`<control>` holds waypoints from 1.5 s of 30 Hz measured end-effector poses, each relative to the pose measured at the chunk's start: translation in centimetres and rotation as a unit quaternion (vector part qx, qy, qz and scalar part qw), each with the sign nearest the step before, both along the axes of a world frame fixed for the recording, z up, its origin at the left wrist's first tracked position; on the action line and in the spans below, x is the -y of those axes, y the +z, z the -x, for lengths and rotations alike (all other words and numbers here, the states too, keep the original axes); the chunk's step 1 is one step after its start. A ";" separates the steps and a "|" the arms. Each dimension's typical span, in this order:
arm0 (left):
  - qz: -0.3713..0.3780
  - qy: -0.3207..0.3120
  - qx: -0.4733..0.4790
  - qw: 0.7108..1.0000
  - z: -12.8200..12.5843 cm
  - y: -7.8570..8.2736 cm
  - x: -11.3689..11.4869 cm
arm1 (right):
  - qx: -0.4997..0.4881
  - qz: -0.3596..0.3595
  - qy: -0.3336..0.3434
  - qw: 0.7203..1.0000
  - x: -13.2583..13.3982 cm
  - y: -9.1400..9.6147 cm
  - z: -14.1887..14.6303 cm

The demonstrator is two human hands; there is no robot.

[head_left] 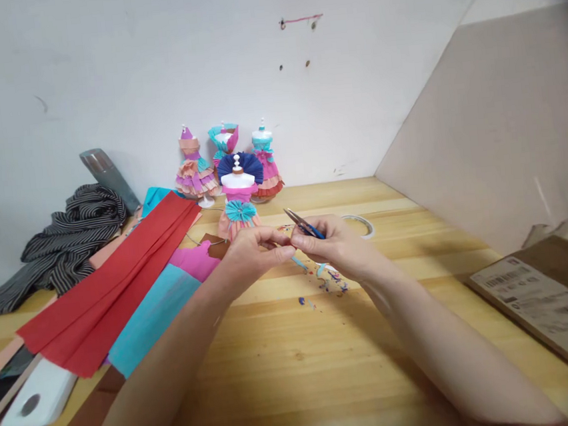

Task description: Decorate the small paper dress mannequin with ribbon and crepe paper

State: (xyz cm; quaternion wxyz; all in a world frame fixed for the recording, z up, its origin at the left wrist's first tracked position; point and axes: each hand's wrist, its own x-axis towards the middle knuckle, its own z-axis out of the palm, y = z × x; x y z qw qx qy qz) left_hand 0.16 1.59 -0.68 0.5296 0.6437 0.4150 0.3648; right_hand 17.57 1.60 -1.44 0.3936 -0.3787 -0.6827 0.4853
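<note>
My right hand [336, 243] is closed around small scissors [304, 223] with blue handles; their blades point up and to the left. My left hand [255, 252] meets it fingertip to fingertip, thumb and fingers pinched together. A tiny bit of red shows between the two hands, too small to name. Just behind my left hand stands a mini dress form [239, 194] with a navy pleated collar, a pink top and a turquoise rosette. Coloured paper scraps [333, 278] are scattered on the wooden table [299, 372] below my hands.
Three more dressed forms [195, 168] stand against the wall. Red crepe paper [114, 283], turquoise paper [156, 316], a striped cloth [75, 233] and a white power bank [37, 394] lie left. A tape roll [366, 226] sits behind my right hand; a cardboard box [538, 302] is at right.
</note>
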 end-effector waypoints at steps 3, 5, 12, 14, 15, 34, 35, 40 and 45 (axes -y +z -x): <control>0.019 -0.017 0.017 1.000 0.3 0.0 -0.1 | -0.014 0.033 0.024 0.999 -0.1 -0.2 -0.1; 0.038 -0.033 0.032 0.998 0.6 0.1 -0.2 | -0.032 0.048 0.032 0.998 -0.1 -0.2 -0.1; 0.061 -0.046 0.019 0.997 1.3 0.4 -0.3 | -0.103 0.083 0.033 0.991 -0.1 0.0 0.0; 0.058 -0.045 -0.001 0.997 1.2 0.4 -0.3 | -0.130 0.098 0.036 0.986 0.0 0.0 0.1; 0.058 -0.043 -0.010 0.997 1.2 0.4 -0.3 | -0.142 0.107 0.037 0.983 0.0 0.0 0.1; -0.025 -0.048 -0.044 0.998 1.3 1.7 0.3 | -0.197 0.184 0.058 0.961 0.2 0.0 0.6; -0.029 -0.049 -0.044 0.997 1.2 1.6 0.3 | -0.194 0.185 0.060 0.962 0.3 0.0 0.7; -0.021 -0.021 -0.021 0.999 1.4 1.2 0.2 | -0.186 0.188 0.067 0.962 0.4 0.0 0.7; 0.011 -0.003 0.030 0.999 2.0 1.2 0.1 | -0.162 0.186 0.075 0.966 0.3 -0.2 0.6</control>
